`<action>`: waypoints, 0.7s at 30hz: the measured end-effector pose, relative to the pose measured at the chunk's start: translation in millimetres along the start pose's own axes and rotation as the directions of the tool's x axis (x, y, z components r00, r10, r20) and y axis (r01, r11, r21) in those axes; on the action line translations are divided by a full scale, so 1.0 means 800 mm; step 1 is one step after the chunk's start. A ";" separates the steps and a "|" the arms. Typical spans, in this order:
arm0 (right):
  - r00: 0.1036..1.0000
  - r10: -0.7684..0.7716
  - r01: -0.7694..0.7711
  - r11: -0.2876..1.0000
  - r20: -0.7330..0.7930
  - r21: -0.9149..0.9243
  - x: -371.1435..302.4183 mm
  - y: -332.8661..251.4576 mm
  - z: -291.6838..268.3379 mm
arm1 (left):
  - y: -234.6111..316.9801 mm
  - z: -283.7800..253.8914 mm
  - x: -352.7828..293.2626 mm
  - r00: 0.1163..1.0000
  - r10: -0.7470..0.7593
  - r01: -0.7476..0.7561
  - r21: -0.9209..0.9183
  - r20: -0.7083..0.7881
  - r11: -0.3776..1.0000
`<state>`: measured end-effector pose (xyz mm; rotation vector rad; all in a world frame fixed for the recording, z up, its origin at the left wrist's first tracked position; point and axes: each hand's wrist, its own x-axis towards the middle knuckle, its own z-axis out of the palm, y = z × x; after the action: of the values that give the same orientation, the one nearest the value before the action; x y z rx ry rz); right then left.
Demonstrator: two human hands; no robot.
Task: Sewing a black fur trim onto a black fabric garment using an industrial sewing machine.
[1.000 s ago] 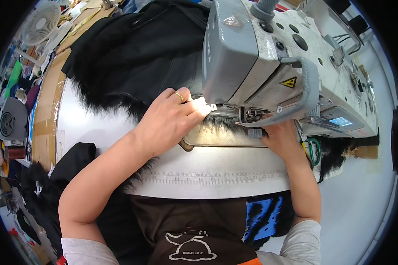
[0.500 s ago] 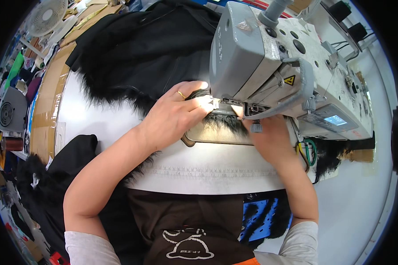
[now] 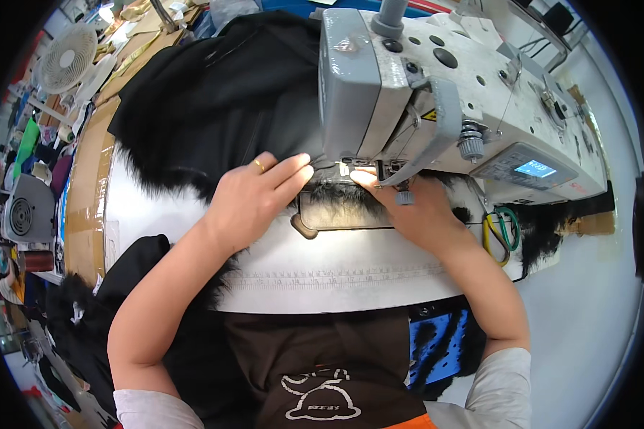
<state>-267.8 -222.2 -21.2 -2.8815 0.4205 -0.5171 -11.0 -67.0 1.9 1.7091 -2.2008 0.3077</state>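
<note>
A black garment (image 3: 215, 93) with fur along its edge lies spread on the white sewing table (image 3: 336, 293), reaching under the needle area of a grey-and-white sewing machine (image 3: 494, 93). My left hand (image 3: 247, 200), a ring on one finger, rests on the garment left of the presser foot (image 3: 347, 169), fingers stretched out flat. On the other side, my right hand (image 3: 422, 218) points in toward the foot, one finger extended along the cloth edge. The machine's guard and a knob (image 3: 404, 197) partly hide its other fingers. Black fur (image 3: 343, 194) shows between both hands.
Green- and yellow-handled scissors (image 3: 504, 232) lie at the right of the table. More black furry cloth (image 3: 93, 307) hangs at the lower left. A taped cardboard strip (image 3: 86, 193) borders the table's left side, and a white fan (image 3: 68, 58) stands at the far left.
My left hand has drawn back leftward from the presser foot. My right finger now shows stretched out close to the foot. The machine appears further left as the view has shifted.
</note>
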 end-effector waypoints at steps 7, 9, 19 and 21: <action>0.945 0.215 -0.256 0.955 0.245 0.151 0.005 0.025 0.001 | 0.003 -0.007 0.006 0.999 0.051 -0.052 -0.054 -0.008 0.997; 0.909 0.227 -0.242 0.970 0.349 0.001 0.026 0.011 -0.026 | -0.005 -0.007 0.009 0.994 0.004 -0.003 -0.007 0.111 1.000; 0.978 -0.180 0.200 0.952 0.106 -0.230 0.000 0.009 -0.040 | 0.040 -0.013 0.022 0.897 -0.184 0.016 0.387 0.401 0.922; 0.980 -0.172 0.193 0.945 0.099 -0.265 -0.001 0.006 -0.036 | 0.038 -0.012 0.019 0.909 -0.205 0.057 0.379 0.363 0.924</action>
<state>-280.3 -230.3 3.6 -3.2167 0.2291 -0.4042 -42.6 -69.6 17.4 2.2877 -2.4002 0.3769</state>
